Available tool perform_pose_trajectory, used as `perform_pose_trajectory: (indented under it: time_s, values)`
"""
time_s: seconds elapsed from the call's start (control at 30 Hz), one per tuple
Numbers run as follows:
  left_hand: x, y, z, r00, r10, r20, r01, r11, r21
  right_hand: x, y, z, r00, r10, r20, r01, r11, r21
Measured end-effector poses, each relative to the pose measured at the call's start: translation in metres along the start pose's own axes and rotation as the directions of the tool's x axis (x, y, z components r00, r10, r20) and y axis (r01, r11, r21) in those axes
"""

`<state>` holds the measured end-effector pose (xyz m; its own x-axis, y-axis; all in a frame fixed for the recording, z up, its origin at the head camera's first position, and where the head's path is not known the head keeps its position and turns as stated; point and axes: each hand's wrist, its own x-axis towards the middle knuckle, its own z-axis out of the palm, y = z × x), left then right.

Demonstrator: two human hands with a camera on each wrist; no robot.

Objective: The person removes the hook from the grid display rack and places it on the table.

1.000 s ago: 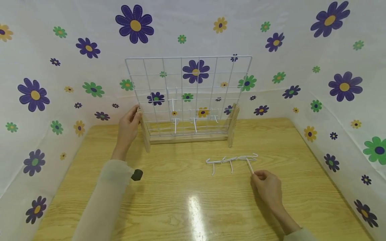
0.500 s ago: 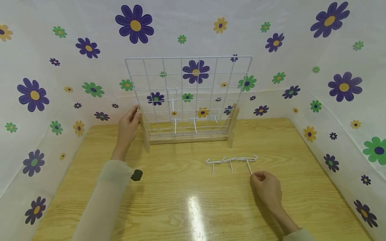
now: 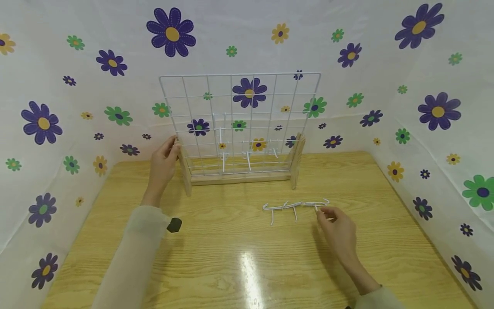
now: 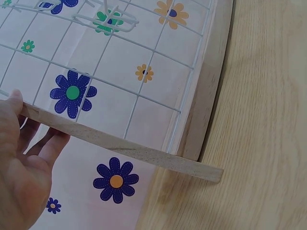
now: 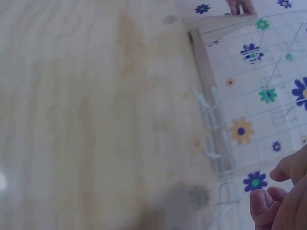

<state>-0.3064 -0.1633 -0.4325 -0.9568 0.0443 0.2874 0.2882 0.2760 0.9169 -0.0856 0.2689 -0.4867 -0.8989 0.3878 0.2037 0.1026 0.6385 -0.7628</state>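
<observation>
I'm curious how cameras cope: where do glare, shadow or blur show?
Head view: white glare streaks the yellow wooden table, and shadow falls beside the bare right hand; left wrist view: the pale wooden side post is sharper; right wrist view: hazy, with the white wire hooks blurred.

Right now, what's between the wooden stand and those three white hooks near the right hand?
Only bare tabletop lies between the wooden stand and the three hooks; the head view shows it.
</observation>
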Motion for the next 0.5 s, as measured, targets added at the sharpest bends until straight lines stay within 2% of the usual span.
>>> perform_pose_trajectory:
  time_s: [0.1, 0.33, 0.5]
  values:
    - [0.000, -0.001, -0.001, 1.000, -0.004, -0.007, 0.004, 1.000, -0.002, 0.006, -0.012, 0.001, 0.998, -0.057, -0.011, 0.058, 0.997, 0.048]
    - [0.002, -0.002, -0.001, 1.000, 0.011, -0.018, -0.010, 1.000, 0.017, 0.020, -0.041, 0.000, 0.996, -0.090, -0.015, 0.091, 0.983, 0.160]
    - [0.002, -0.002, -0.001, 1.000, 0.011, -0.018, -0.010, 1.000, 0.008, 0.027, -0.067, 0.003, 0.992, -0.121, -0.031, 0.125, 0.961, 0.248]
